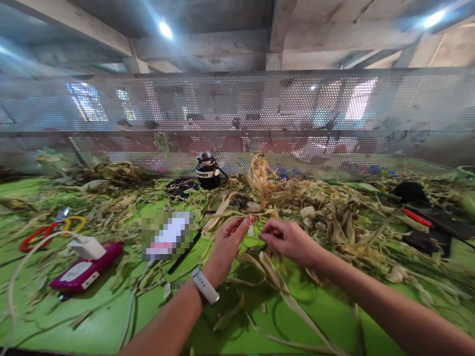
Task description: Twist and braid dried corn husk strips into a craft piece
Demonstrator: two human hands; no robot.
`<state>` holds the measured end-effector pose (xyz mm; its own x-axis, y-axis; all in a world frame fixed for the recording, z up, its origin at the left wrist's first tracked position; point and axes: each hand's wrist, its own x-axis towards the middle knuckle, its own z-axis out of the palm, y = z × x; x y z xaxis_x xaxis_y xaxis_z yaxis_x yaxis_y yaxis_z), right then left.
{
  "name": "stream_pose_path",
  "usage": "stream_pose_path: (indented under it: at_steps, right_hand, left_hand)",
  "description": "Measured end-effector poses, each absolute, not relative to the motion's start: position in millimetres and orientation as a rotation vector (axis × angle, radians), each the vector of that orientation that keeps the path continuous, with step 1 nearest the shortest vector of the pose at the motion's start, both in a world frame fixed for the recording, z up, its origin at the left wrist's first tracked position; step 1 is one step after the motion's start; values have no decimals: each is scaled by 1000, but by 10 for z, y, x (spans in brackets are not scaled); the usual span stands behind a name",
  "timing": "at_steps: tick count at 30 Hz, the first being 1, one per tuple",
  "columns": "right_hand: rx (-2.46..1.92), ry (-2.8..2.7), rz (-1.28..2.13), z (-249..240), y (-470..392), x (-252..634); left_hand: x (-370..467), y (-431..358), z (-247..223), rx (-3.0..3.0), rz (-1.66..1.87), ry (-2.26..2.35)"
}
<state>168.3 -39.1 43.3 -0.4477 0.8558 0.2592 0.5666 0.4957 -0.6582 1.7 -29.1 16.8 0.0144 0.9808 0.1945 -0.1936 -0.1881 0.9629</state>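
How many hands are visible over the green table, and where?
2: the left hand, white strap at its wrist, and the right hand, just to its right. Hands behind the perforated screen, if any, cannot be made out.

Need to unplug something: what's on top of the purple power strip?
A white charger and a white label show on the purple power strip; whatever the charger covers cannot be seen.

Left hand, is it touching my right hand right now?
Apart. The head view shows a narrow gap between the fingers of the left hand and the right hand.
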Motion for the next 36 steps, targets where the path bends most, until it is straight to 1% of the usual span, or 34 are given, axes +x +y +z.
stream_pose_path:
  at_steps: [3,9,11,14,18,23,26,28,31,33,36]
  right_hand:
    - [-1183,-2154,599,420,-381,1688]
    - [-1118,-2340,228,437,-419,1691]
    - [-1073,-2386,169,438,-423,1695]
    - [-1012,-2484,177,437,-412,1704]
    - [-970,-2514,270,454,-385,1734]
    - [-911,-2702,629,497,-375,1798]
    - [-951,-2624,782,588,-394,1844]
    - [-1012,-2391,738,682,-414,1870]
    - [-1021,-2100,477,788,-428,1889]
    - [-963,-2161,381,782,-406,1892]
    - [-919,-2460,489,659,-317,1913]
  left_hand:
    - [-6,-278,192,1267,1398,1036]
    - [-57,-243,199,1301,1341,1024]
    - [-62,-255,213,1290,1322,1012]
    - [-81,-270,230,1298,1295,1020]
    - [-140,-216,231,1216,1430,991]
    - [-203,-122,269,752,1474,789]
    - [-214,-123,295,665,1462,765]
    - [-218,-146,310,659,1428,730]
    - [-244,-195,341,635,1347,577]
    - [-286,-220,371,587,1305,426]
    - [-373,-223,413,514,1322,244]
